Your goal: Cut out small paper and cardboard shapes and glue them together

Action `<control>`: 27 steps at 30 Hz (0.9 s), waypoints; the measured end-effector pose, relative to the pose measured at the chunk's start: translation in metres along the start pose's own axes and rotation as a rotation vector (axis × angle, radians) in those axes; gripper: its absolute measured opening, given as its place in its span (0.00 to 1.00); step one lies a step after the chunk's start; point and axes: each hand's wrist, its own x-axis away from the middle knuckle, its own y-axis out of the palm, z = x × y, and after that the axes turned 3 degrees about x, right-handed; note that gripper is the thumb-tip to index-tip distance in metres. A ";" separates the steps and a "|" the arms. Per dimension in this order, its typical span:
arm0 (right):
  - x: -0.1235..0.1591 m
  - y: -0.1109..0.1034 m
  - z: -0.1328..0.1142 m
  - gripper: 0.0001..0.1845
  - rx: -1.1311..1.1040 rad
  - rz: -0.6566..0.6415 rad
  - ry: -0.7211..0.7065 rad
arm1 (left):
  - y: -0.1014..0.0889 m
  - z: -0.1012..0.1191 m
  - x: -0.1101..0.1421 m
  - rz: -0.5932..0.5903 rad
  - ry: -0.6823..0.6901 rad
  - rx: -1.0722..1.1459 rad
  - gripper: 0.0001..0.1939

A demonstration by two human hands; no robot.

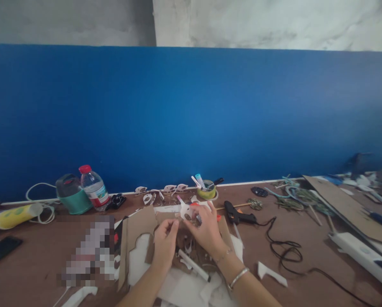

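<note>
Item 1: right hand [206,226]. Grip narrow, thumb and fingertips pinching a small white piece [185,211].

Item 2: left hand [165,238]. Thumb and fingertips drawn together just beside the piece; whether they hold or touch anything, cannot tell.

Item 3: the white piece itself. Rounded, with a dark eye-like spot; raised between the hands above an opened cardboard box [123,251]. A pink tip shows at its upper edge; what it belongs to is unclear.

Item 4: box contents. White and brown offcuts, with a white tube-like marker [193,265] lying aslant among them.

Item 5: similar spotted pieces [170,188], set along the back of the bench [37,260], apart from the hands.

Item 6: roll of tape [206,194], with pens standing in it, behind the right hand.

Item 7: black glue gun [238,213], on its side to the right of the box, cord loosely coiled.

Item 8: bottle with red cap [94,189], at the back left, beside a teal container [72,196].

Step in hand, as judged: close two-handed handling of the single piece. The next move seems to call for a light, steady right pinch, precise left fingertips, and the spotted face kept uncovered.
</note>
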 end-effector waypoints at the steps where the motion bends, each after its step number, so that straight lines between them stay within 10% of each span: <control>1: 0.000 0.000 0.000 0.14 0.002 0.007 -0.004 | 0.000 0.000 0.000 0.000 0.007 -0.005 0.16; 27: 0.003 0.001 0.000 0.13 0.007 0.003 -0.009 | -0.002 0.001 0.002 0.012 0.036 -0.104 0.17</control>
